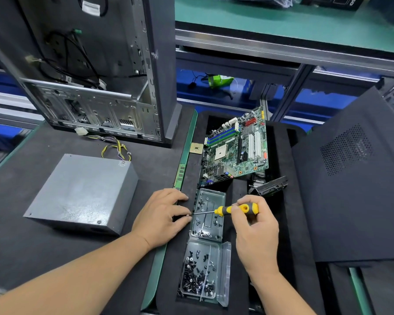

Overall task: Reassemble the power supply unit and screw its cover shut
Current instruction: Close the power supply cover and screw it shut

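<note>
The grey power supply unit (82, 192) lies on the dark mat at left with its cover on and its yellow and black wires (116, 148) trailing behind. My left hand (164, 214) pinches a small screw (188, 215) at its fingertips. My right hand (255, 223) grips a yellow and black screwdriver (237, 209), whose tip touches the screw. Both hands hover over a clear screw tray (208, 214), to the right of the unit.
A second clear tray (201, 272) with many black screws sits nearer me. A motherboard (237, 146) leans in the black foam holder behind. An open PC case (96, 71) stands at back left. A black side panel (350, 178) lies at right.
</note>
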